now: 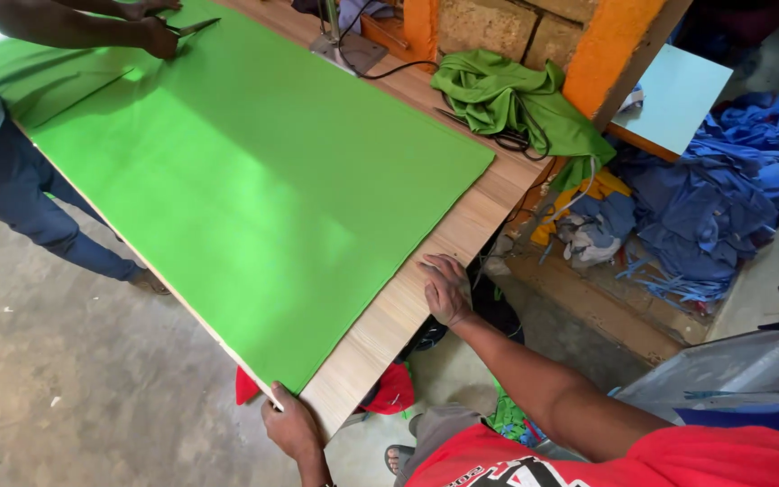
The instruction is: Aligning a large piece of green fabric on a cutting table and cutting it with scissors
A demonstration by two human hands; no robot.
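At the far left a co-worker in dark trousers stands against the long side of the table, one hand working scissors at the far end of the green cloth. That cloth lies flat over most of the wooden top, its near corner reaching the table's near corner. There the left hand sits at the table corner, fingers curled around the edge and seemingly pinching the cloth's corner, though the grip itself is hard to make out. A red rag hangs just under the table beside it. Further right, the right hand rests on the bare wood strip by the cloth's short edge, fingers loosely bent, holding nothing. Beyond lie a crumpled green garment on the table's far side and a blue heap on the floor
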